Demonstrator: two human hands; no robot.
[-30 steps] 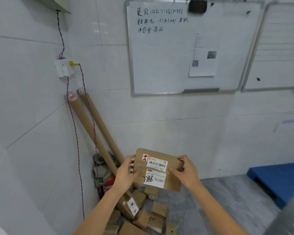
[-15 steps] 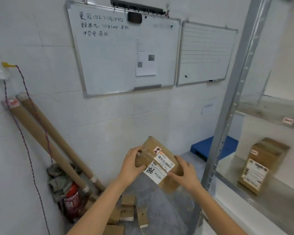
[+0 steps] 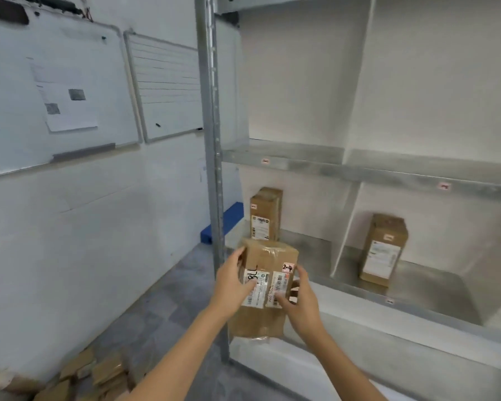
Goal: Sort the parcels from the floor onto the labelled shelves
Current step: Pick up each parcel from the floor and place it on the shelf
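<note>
I hold a brown cardboard parcel (image 3: 268, 257) upright in front of the metal shelf unit. Its white labels face me, with a small red-edged tag reading 2-4 at its upper right. My left hand (image 3: 231, 282) grips its left side, thumb on the label. My right hand (image 3: 298, 299) grips its right side. The parcel hangs just in front of the lower shelf (image 3: 359, 311), beside the grey upright post (image 3: 213, 169). Several more parcels (image 3: 99, 374) lie heaped on the floor at the bottom left.
Two cardboard boxes stand upright on the lower shelf: one (image 3: 265, 214) in the left bay, another (image 3: 383, 250) in the right bay, split by a divider (image 3: 346, 230). The shelf above (image 3: 344, 166) carries small labels. Whiteboards (image 3: 162, 88) hang on the left wall. A blue pallet (image 3: 229, 219) lies behind the post.
My view has swung right from the wall and floor pile to the shelf unit. The parcel in both hands has turned from flat to upright and come close to the lower shelf.
</note>
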